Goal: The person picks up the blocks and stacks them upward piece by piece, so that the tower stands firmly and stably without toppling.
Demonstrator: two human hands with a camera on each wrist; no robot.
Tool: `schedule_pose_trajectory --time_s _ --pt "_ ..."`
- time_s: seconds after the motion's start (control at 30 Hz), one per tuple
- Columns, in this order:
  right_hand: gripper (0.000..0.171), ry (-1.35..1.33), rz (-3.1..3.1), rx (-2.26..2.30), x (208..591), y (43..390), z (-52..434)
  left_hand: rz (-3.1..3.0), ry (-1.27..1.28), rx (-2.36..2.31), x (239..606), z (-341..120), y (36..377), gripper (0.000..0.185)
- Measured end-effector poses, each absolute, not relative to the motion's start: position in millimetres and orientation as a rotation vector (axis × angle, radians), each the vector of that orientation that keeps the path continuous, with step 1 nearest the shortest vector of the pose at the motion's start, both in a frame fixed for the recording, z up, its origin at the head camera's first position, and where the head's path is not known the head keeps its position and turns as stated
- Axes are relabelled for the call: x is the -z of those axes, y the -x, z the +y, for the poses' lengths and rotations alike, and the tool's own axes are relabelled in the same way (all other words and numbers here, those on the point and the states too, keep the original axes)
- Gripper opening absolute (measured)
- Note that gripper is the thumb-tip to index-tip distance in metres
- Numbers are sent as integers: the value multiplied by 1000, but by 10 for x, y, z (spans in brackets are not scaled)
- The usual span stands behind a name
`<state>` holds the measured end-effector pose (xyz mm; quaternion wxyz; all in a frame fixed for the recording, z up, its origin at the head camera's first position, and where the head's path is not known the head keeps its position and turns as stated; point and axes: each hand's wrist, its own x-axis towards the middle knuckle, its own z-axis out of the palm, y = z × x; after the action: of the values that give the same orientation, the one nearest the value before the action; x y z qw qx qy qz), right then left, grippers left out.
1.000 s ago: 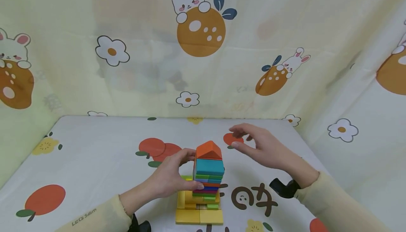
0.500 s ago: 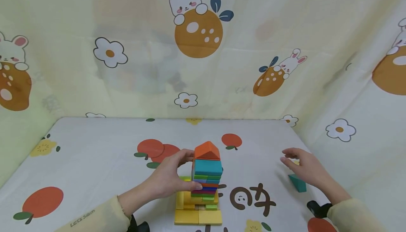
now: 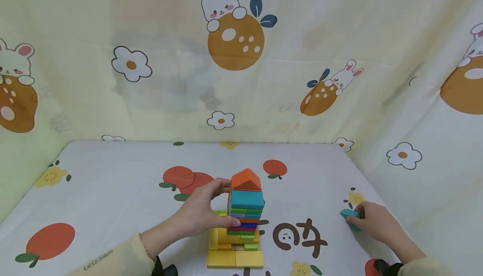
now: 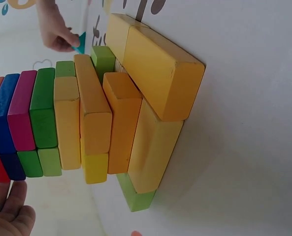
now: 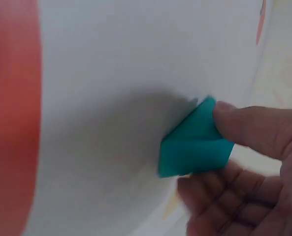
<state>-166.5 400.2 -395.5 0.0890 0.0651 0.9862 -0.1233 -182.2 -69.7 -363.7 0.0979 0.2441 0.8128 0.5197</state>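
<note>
A tower of coloured wooden blocks (image 3: 247, 199) rises at the front middle of the table, stepped yellow blocks (image 3: 222, 259) at its foot and an orange triangular block (image 3: 246, 179) on top. My left hand (image 3: 198, 209) grips the tower from its left side, thumb across the front and fingers behind. In the left wrist view, curled fingers (image 4: 10, 209) show beside the upper layers. Far to the right, my right hand (image 3: 377, 223) pinches a teal triangular block (image 5: 195, 152) between thumb and fingers. Whether this block still touches the table is unclear.
The table carries a white cloth (image 3: 124, 200) printed with fruit and flowers. A hanging curtain (image 3: 170, 91) with rabbit prints stands behind it, and another stretch of curtain borders the right side.
My right hand has moved from beside the tower's top out to the right and down, and has taken hold of the teal triangular block. My left hand stays on the tower.
</note>
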Motion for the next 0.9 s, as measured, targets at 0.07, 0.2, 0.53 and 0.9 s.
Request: schedule_pose_trajectory --time_s 0.07,0.2,0.53,0.9 --pt "38 -86 2946 437 3975 1667 3906 2408 -718 -1536 3637 -696 1822 70" --pt "36 161 2918 602 4004 1620 3680 2417 -707 -1531 3641 -699 1823 70" --pt "36 458 2735 830 4017 1524 3392 2416 -732 -1531 3630 -705 1826 70" --pt "29 488 2786 774 4013 1509 3361 2413 -724 -1538 3636 -690 1827 69"
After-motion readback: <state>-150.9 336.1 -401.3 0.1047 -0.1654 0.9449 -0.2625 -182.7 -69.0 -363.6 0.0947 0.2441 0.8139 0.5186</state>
